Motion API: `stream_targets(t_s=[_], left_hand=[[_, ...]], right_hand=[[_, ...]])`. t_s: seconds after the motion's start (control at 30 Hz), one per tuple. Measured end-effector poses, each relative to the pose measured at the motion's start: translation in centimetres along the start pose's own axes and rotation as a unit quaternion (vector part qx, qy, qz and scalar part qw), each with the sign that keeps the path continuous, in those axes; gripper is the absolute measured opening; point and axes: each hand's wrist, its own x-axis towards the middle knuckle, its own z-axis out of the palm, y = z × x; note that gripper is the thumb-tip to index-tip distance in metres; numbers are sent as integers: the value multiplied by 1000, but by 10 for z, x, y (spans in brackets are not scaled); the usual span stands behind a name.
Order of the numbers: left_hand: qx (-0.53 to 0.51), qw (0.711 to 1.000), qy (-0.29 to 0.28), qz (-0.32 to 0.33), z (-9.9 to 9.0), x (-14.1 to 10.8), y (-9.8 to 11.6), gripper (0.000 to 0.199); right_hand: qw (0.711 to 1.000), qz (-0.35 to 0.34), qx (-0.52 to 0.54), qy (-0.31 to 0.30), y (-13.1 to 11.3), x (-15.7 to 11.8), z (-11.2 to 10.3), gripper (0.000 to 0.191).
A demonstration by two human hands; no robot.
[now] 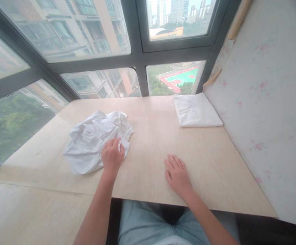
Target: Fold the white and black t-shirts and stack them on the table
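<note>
A crumpled white garment [89, 143], perhaps a shirt, lies in a loose heap on the left part of the wooden tabletop [148, 146]. My left hand [112, 153] is at the heap's right edge, with its fingers closed on a fold of the cloth; a small flap shows beside the thumb. Flat on the bare wood, my right hand [177, 173] rests with its fingers stretched out and holds nothing. Beyond it, near the wall, sits a neatly folded white cloth [197, 110].
Dark-framed windows [137, 56] border the table at the back and left. A wall with flowered paper [262, 112] runs along the right side. The table's front edge is just above my legs [142, 221]. A seam crosses the tabletop at the lower left.
</note>
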Motion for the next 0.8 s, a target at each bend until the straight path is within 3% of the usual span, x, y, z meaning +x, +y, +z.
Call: stream_targets(t_s=[0.1, 0.27, 0.47, 0.63, 0.8], left_hand=[[44, 999, 7, -5, -6, 21, -29, 33], [89, 996, -2, -21, 7, 41, -57, 40], [103, 994, 6, -33, 13, 45, -59, 28], [108, 992, 32, -51, -2, 44, -59, 29], [86, 987, 104, -92, -23, 49, -62, 30]], right_hand=[[1000, 2, 8, 7, 0, 0, 1, 43], [1000, 8, 18, 8, -2, 1, 1, 42], [999, 15, 28, 7, -2, 2, -1, 42], [999, 18, 42, 12, -1, 3, -2, 41], [999, 21, 45, 7, -1, 3, -3, 41]])
